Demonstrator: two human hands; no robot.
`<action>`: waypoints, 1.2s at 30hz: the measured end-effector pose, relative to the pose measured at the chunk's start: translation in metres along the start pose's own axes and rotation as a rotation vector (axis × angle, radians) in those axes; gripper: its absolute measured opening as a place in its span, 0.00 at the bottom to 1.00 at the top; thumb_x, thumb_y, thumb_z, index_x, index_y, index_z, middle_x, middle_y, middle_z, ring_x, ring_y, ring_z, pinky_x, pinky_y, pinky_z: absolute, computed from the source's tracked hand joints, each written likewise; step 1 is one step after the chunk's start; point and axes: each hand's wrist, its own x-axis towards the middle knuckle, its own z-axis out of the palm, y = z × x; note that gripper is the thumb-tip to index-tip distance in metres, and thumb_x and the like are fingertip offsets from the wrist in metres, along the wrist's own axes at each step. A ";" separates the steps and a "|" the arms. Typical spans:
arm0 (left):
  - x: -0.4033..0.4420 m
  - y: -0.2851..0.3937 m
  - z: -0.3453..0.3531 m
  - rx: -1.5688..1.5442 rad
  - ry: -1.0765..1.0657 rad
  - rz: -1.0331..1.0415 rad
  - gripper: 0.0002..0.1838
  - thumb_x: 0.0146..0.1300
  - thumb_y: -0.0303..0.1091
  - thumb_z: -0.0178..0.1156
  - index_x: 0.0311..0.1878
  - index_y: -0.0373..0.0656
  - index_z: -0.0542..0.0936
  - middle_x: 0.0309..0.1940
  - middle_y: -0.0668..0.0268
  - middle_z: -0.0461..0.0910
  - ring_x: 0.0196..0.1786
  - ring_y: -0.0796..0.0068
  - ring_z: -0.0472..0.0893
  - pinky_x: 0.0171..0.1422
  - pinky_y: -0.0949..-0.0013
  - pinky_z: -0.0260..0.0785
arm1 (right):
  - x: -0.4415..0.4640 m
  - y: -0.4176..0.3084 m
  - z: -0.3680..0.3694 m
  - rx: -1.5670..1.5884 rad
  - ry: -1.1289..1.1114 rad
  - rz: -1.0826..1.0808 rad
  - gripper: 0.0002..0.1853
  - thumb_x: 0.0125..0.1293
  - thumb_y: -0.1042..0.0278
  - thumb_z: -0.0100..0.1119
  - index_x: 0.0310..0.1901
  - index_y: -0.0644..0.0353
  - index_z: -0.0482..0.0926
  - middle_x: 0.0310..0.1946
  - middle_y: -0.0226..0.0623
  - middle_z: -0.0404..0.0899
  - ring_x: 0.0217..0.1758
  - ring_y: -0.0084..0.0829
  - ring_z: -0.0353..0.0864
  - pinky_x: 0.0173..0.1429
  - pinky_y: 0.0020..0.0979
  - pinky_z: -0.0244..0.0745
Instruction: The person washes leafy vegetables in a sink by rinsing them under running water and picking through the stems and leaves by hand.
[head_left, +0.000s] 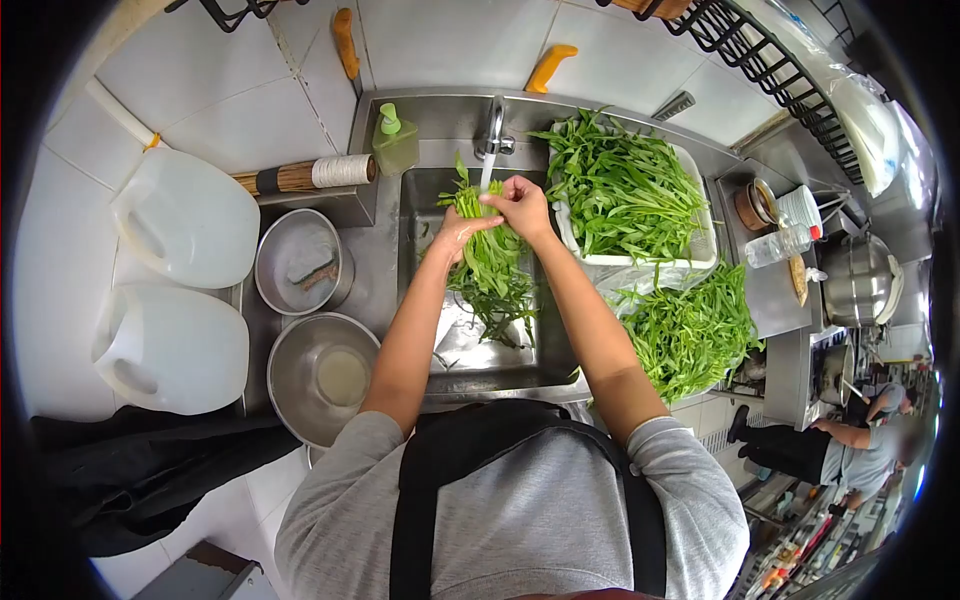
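Under the running faucet [494, 135], a bunch of leafy greens [490, 265] hangs over the metal sink [460, 372], stems up and leaves down. My left hand [462, 232] is wrapped round the bunch from the left. Opposite it, my right hand [522, 208] is closed in a pinch at the stems, beside the stream of water. Loose bits of leaf lie on the wet sink bottom. Right of the sink, a white basket [712, 225] is heaped with more greens, and another pile of greens [690, 335] lies in front of it.
A soap bottle [396, 145] stands at the sink's back left corner. Two metal bowls [322, 372] and two white plastic jugs [185, 215] are at the left. A plastic water bottle [780, 245] lies on the right counter. Other people [850, 450] stand farther off at right.
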 end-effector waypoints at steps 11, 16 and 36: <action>0.002 -0.009 -0.016 -0.334 0.078 -0.037 0.17 0.49 0.30 0.64 0.43 0.37 0.75 0.36 0.62 0.79 0.36 0.69 0.80 0.41 0.65 0.75 | 0.004 0.003 -0.003 0.402 0.052 0.087 0.09 0.62 0.67 0.54 0.35 0.63 0.80 0.21 0.22 0.73 0.23 0.12 0.63 0.26 0.17 0.58; 0.003 -0.004 -0.021 -0.278 0.125 0.034 0.18 0.47 0.28 0.66 0.43 0.37 0.75 0.36 0.62 0.78 0.36 0.69 0.79 0.40 0.65 0.75 | -0.008 0.027 -0.006 0.190 0.299 0.023 0.14 0.66 0.63 0.49 0.42 0.64 0.79 0.24 0.24 0.76 0.26 0.15 0.65 0.34 0.20 0.64; 0.014 -0.020 -0.022 -0.217 0.048 -0.001 0.17 0.47 0.25 0.62 0.42 0.34 0.74 0.33 0.61 0.78 0.34 0.68 0.80 0.39 0.63 0.76 | 0.003 -0.026 -0.017 -0.128 0.025 -0.056 0.09 0.53 0.64 0.60 0.34 0.57 0.82 0.27 0.41 0.81 0.26 0.25 0.78 0.35 0.26 0.72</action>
